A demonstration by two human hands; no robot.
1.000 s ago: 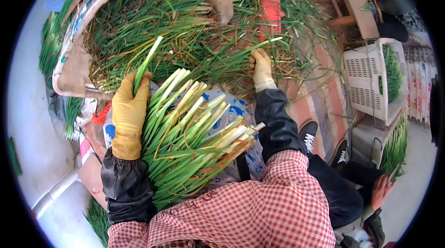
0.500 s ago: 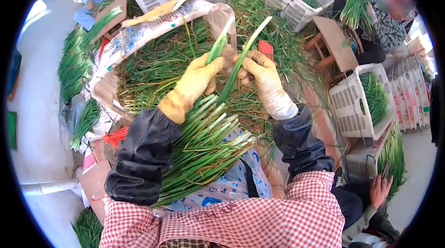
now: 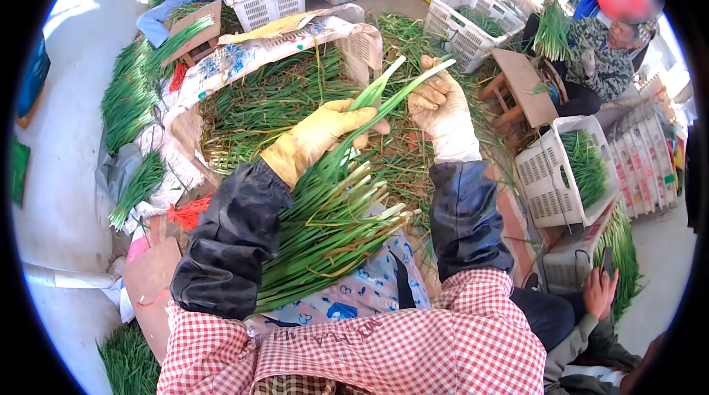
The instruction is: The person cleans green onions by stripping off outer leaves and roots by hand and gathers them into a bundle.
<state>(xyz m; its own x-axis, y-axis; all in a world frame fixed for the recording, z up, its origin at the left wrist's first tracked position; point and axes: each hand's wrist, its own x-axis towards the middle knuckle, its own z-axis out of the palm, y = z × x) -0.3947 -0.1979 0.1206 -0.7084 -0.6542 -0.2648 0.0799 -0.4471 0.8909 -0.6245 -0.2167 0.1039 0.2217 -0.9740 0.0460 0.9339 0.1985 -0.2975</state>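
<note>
My left hand (image 3: 317,136), in a yellow glove, is closed around a few garlic chives (image 3: 382,83) with their pale ends pointing up and right. My right hand (image 3: 445,111), in a whitish glove, has its fingers curled beside the pale end of one long stalk. That stalk crosses in front of the fingers; whether they pinch anything is hidden. Below both hands, a thick pile of chives (image 3: 317,247) lies across my lap on a blue-patterned plastic apron (image 3: 391,277), pale ends to the right. Some yellowed leaves are mixed in.
Ahead, a cloth-draped frame (image 3: 258,48) encloses loose chives and trimmings. White crates (image 3: 543,177) with chives stand right and behind. A wooden stool (image 3: 524,88) is at right. Other people sit at the upper left, upper right and lower right, one person's hand (image 3: 600,293) near a bundle.
My right hand has moved up and right, away from the left hand. The held stalks have tilted further right. The view has shifted slightly.
</note>
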